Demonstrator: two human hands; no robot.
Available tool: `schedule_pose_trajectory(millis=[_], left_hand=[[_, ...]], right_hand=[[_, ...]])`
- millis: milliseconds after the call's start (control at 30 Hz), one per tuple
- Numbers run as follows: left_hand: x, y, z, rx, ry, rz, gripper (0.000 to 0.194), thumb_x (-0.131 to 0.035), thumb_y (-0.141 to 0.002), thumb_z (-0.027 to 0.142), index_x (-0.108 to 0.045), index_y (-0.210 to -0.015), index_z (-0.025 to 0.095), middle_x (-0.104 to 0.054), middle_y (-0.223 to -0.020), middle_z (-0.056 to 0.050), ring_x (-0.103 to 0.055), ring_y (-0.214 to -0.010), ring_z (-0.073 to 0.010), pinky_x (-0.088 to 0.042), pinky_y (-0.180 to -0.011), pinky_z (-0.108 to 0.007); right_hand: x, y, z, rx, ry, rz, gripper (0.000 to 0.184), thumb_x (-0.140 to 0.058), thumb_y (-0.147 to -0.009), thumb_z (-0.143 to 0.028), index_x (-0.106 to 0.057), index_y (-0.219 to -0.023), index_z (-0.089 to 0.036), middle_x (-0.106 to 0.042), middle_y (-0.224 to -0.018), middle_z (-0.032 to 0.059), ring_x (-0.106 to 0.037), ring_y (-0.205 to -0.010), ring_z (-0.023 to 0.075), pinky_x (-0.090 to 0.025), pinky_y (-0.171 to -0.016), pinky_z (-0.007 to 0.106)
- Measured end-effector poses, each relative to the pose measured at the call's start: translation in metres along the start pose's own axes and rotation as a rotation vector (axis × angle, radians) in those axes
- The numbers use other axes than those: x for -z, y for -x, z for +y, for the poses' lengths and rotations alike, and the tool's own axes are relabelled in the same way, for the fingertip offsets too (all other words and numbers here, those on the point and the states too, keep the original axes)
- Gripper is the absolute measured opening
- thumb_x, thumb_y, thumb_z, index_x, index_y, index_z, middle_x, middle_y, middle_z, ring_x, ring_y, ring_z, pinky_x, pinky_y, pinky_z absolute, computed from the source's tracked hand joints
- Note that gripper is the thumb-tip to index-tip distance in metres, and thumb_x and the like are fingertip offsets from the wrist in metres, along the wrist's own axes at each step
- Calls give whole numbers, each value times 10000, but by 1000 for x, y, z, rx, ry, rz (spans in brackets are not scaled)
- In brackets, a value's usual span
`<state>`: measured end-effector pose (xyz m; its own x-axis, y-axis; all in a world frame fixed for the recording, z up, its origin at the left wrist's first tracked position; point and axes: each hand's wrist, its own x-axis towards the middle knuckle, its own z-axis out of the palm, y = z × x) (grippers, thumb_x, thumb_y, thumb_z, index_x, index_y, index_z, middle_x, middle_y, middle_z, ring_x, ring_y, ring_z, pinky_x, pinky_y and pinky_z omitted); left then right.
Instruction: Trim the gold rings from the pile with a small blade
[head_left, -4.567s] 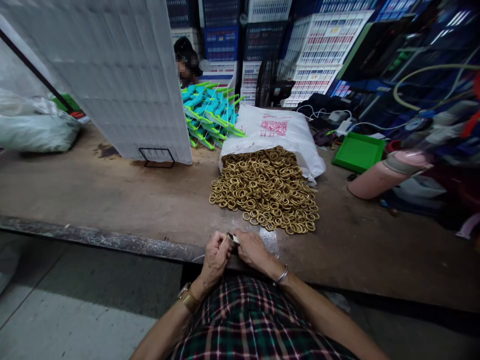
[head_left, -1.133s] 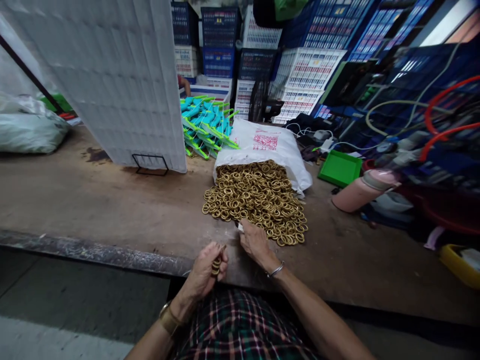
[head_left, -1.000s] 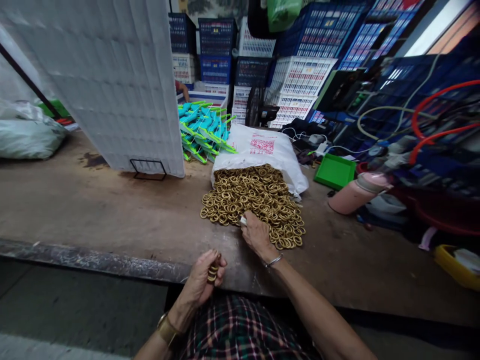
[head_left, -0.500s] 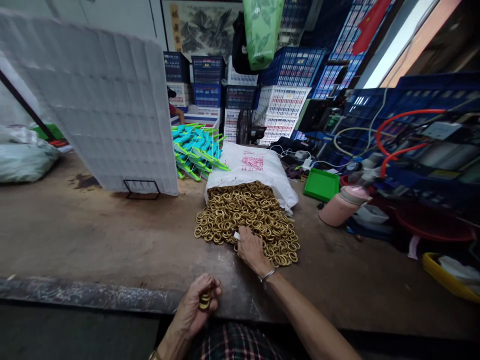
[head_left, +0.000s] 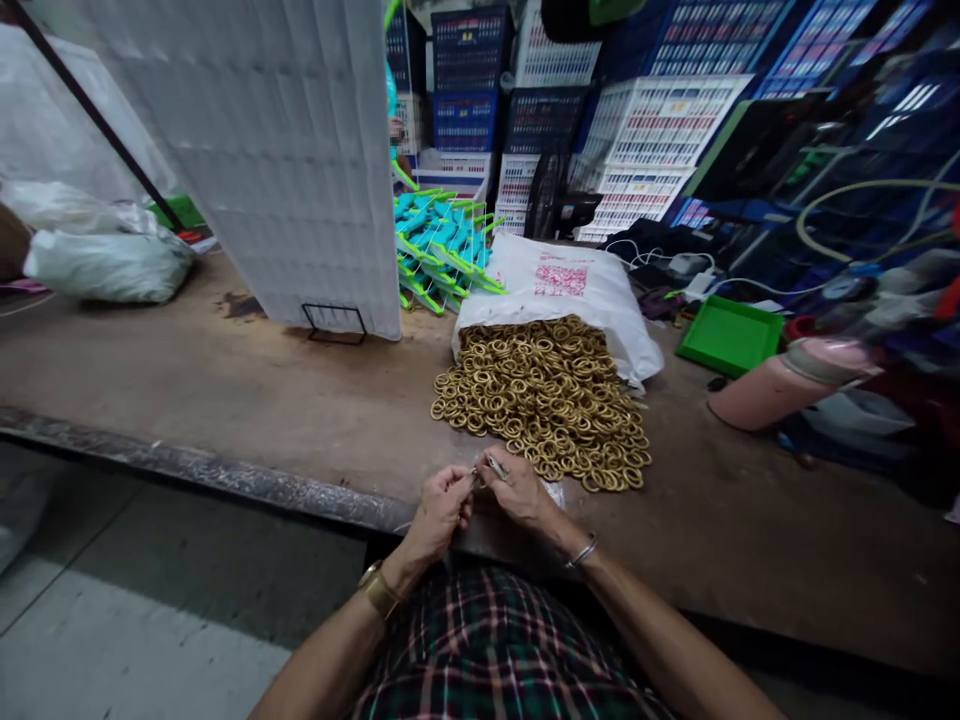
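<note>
My left hand (head_left: 441,512) is closed in a pinch near the table's front edge. What looks like a small brass-coloured ring (head_left: 475,473) shows at its fingertips; its palm is hidden. My right hand (head_left: 525,492) meets it there, closed around a short, silvery, slim tool (head_left: 496,466) whose exact kind I cannot make out. Just beyond both hands lies a large heap of brass-coloured rings (head_left: 544,400), spilling from the mouth of a white woven sack (head_left: 600,285) with red print.
Left of the heap stands a tall white padded panel (head_left: 300,180) on a black wire stand (head_left: 334,322). Turquoise and lime-green items (head_left: 442,245) are piled behind. To the right are a green tray (head_left: 729,335) and a pink bottle (head_left: 787,385). Stacked crates (head_left: 660,120) line the back.
My right hand has left the heap's edge and come back to my left hand. My left hand has turned over and moved up to meet it. The view has shifted downward and left.
</note>
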<state>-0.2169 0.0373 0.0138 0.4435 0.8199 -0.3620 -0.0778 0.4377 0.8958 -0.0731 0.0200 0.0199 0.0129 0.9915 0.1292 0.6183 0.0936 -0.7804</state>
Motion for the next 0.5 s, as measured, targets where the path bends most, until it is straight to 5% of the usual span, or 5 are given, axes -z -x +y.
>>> schedule_pose_trajectory(millis=[167,300,500], left_hand=[[0,2,-1,-126,-134,121,306,-600,-714,457,-556,-756,157,-444,-457,67,-371,-378,-58,-292,-389,-176],[-2,4,2,-204,-161,155,251,-594,-732,409,-579,-728,159,-470,-483,54,-391,-411,-64,-322,-436,-190],[0,7,3,-129,-180,100,280,-582,-737,436,-563,-736,157,-472,-498,51,-380,-415,-63,-307,-423,-190]], right_hand=[[-6,-1,-6,-117,-115,31,214,-444,-800,-328,-486,-652,-180,-467,-605,-35,-407,-580,99,-325,-546,207],[-12,1,-5,-420,-478,-137,344,-399,-805,-475,-464,-634,-183,-413,-510,-62,-302,-407,64,-225,-387,187],[-17,2,-4,-544,-698,-162,354,-440,-743,-526,-459,-651,-186,-431,-489,-73,-229,-321,39,-159,-329,185]])
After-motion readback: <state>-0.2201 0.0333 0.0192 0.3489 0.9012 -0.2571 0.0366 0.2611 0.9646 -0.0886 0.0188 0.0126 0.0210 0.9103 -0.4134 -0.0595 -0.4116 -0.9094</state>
